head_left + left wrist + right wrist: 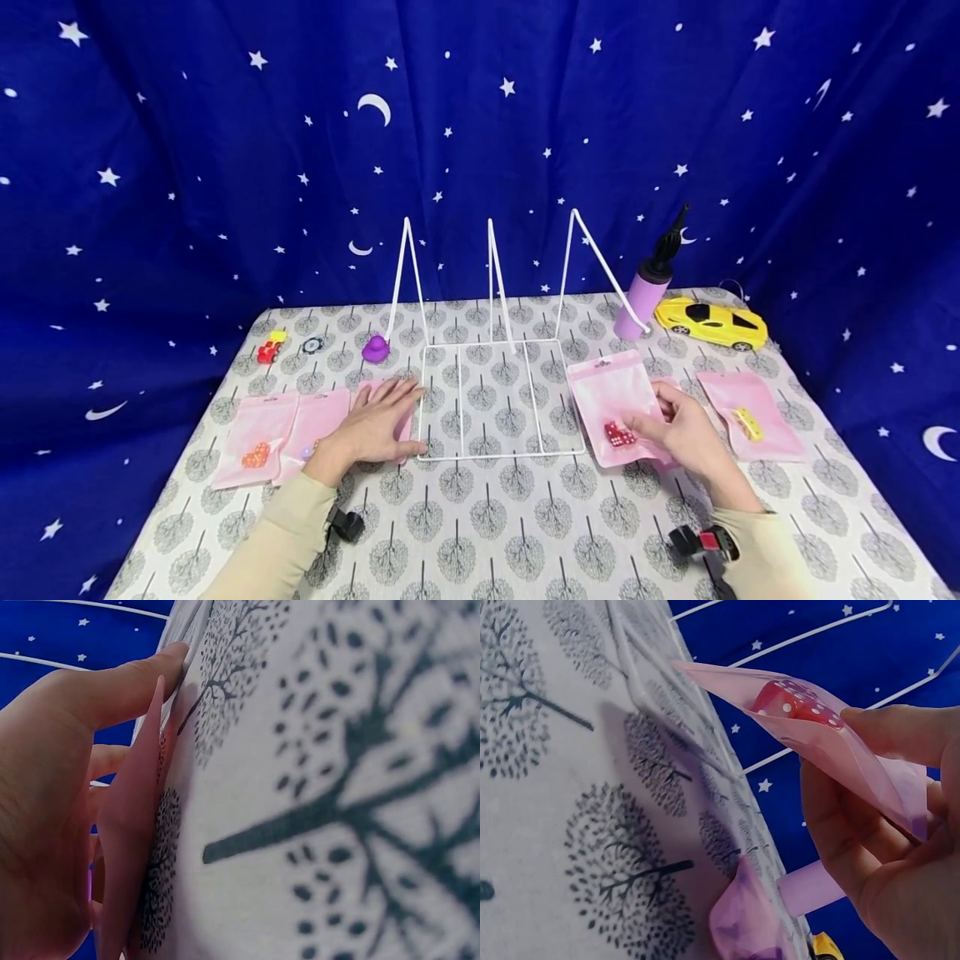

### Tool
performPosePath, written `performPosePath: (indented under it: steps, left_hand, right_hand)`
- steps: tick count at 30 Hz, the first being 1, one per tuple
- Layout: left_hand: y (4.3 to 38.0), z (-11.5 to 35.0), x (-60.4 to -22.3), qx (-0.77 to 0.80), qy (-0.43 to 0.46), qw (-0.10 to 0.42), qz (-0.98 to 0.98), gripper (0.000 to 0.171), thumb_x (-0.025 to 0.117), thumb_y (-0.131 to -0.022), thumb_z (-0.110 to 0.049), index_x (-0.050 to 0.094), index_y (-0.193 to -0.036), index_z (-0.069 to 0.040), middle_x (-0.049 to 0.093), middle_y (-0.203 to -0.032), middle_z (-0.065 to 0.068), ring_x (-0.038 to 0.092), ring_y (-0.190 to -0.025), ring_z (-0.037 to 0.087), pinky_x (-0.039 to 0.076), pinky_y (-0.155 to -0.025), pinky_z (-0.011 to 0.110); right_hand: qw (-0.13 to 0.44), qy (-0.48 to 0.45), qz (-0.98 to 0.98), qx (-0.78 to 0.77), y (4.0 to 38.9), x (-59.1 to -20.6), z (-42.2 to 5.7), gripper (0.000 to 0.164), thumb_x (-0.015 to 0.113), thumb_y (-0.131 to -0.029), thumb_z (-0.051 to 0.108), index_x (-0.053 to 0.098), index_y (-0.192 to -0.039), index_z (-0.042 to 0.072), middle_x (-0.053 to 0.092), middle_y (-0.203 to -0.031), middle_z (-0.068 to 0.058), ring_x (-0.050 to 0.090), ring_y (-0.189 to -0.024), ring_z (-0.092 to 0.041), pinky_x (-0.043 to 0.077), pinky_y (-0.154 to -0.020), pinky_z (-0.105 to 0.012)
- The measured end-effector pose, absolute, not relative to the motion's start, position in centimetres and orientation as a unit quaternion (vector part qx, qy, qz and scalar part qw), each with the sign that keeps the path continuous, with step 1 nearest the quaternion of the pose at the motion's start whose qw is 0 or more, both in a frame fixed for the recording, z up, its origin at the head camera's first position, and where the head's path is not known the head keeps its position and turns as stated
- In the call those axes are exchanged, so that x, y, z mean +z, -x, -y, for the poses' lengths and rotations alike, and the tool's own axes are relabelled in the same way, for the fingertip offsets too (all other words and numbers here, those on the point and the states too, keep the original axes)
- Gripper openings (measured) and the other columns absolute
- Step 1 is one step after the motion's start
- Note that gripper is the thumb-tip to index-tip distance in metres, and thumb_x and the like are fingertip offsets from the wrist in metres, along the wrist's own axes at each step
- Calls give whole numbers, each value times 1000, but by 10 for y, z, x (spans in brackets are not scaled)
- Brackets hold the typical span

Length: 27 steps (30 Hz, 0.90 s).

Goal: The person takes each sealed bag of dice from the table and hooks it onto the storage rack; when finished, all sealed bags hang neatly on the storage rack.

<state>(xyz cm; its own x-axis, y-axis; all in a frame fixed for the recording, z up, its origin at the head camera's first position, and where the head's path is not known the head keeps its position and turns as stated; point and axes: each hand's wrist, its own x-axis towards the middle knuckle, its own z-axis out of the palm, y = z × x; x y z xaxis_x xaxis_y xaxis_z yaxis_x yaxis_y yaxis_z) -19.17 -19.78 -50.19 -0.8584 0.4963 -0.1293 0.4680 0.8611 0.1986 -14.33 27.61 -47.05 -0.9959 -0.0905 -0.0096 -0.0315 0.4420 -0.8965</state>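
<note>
My right hand (693, 433) pinches a pink zip pouch (603, 383) with red dice (619, 433) showing through its window. The pouch is tilted and lifted off the cloth; in the right wrist view my thumb lies by the dice (799, 703) and my fingers are underneath. My left hand (378, 425) is spread with fairly straight fingers over another pink pouch (406, 427), mostly covered by it. Its thumb reaches the near left corner of a white wire rack (487, 456). Whatever that covered pouch contains is hidden.
To the left lie pink pouches, one with orange dice (256, 455); to the right, one with yellow dice (747, 423). Behind are a purple duck (376, 349), red-yellow toy blocks (270, 347), a small dark wheel-like piece (312, 344), a lilac pump (643, 302) and a yellow toy car (712, 323).
</note>
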Motion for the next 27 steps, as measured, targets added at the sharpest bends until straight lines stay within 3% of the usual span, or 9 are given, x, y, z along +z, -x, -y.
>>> performPosePath:
  steps: [10, 16, 23, 27]
  left_hand:
    - [192, 198, -504, 77, -251, 85, -961, 100, 57, -77, -75, 21, -156, -25, 13, -164, 2, 12, -150, 34, 7, -116, 67]
    - [191, 199, -505, 84, -251, 83, -961, 99, 59, -78, -74, 22, -156, -25, 13, -164, 2, 12, -150, 34, 7, -116, 67]
    - [191, 200, -505, 85, -254, 80, -960, 99, 57, -78, -74, 21, -156, -25, 14, -164, 3, 12, -150, 35, 7, -116, 67]
    - [191, 199, -505, 88, -252, 84, -960, 100, 56, -78, -75, 20, -156, -24, 13, -164, 3, 11, -150, 34, 7, -116, 67]
  right_hand:
    - [25, 30, -853, -521, 130, -455, -273, 45, 76, -85, 26, 57, -123, 10, 70, -86, -14, 63, -53, -21, 51, -37, -41]
    - [-1, 30, -855, -517, 123, -447, -269, 38, 75, -85, 23, 60, -117, 7, 71, -83, -5, 66, -61, -17, 55, -45, -38]
    - [-12, 35, -849, -527, 117, -436, -266, 27, 72, -89, 19, 60, -109, 5, 69, -78, -16, 66, -54, -21, 53, -41, -43]
    - [-15, 48, -844, -534, 113, -428, -264, 28, 71, -90, 17, 60, -111, 3, 71, -77, -10, 67, -55, -23, 54, -42, -43]
